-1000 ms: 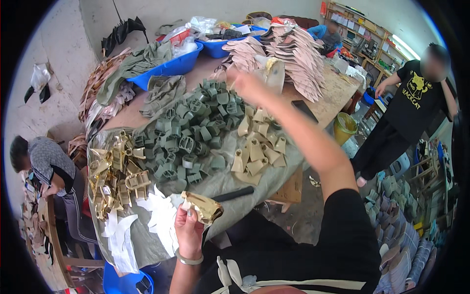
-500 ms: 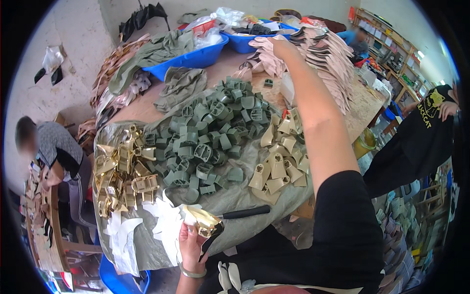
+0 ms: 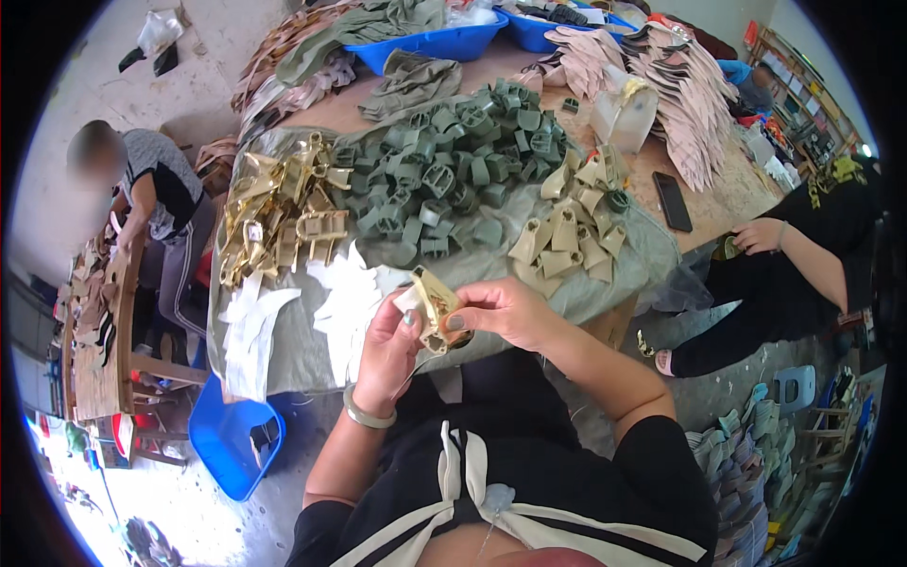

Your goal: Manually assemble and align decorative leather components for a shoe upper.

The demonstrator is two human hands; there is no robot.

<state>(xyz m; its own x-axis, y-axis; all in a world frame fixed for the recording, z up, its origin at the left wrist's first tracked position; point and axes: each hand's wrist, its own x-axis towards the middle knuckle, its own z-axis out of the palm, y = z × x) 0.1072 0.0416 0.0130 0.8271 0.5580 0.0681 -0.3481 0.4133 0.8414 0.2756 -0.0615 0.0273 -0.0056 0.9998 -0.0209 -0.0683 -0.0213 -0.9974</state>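
Both hands hold a shiny gold shoe heel (image 3: 437, 300) above the near edge of the table. My left hand (image 3: 385, 342) grips its left side, fingers closed. From the right, my right hand (image 3: 505, 312) pinches it between thumb and fingers. Something pale shows beside the heel at my left fingertips; its kind is unclear. White cut pieces (image 3: 348, 307) lie just beyond my left hand. Farther left is a pile of gold heels (image 3: 283, 213), with a large heap of dark green heels (image 3: 453, 170) in the middle and beige heels (image 3: 567, 236) to its right.
Pink cut pieces (image 3: 675, 94) are stacked at the far right, near a cloudy plastic container (image 3: 624, 118) and a phone (image 3: 672, 201). Blue tubs (image 3: 425, 47) stand at the back. Another blue tub (image 3: 227, 444) is on the floor. Co-workers sit left and right.
My right hand has come back from the pink stack to the gold heel. My left hand still holds the heel. The view has shifted, and the table sits higher in it.
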